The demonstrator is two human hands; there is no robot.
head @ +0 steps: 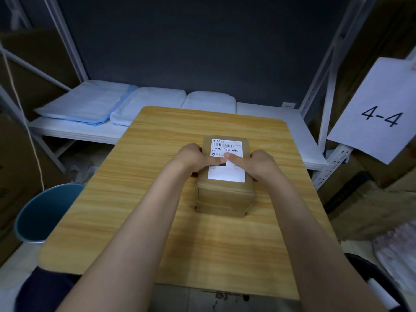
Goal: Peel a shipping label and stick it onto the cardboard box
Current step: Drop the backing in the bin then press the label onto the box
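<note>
A white shipping label (227, 162) is lying flat on the top face of a tape-wrapped cardboard box (225, 192), which is sitting near the middle of a wood-grain table (139, 199). Both thumbs are pressing down on the label's middle, tips almost touching, just below its barcode and the printed code 070-070-A80. The left hand (193, 157) is curling around the box's left side, fingers wrapped over the edge; the right hand (258, 164) is clasping the right side the same way, so each hand is closed on the box while its thumb is bearing on the paper.

The label appears already placed, and the step in hand looks like smoothing. To do it well, the thumbs should be sweeping outward from where they meet, toward the fingers at either side, then up toward the barcode and down toward the blank lower part nearest the wrists, driving any air to the edges. The side grip should be keeping the box from sliding.

Beyond the hands, folded pale cloths (90, 104) are resting on a white shelf (270, 122); a blue bin (42, 212) is standing left of the table.
</note>
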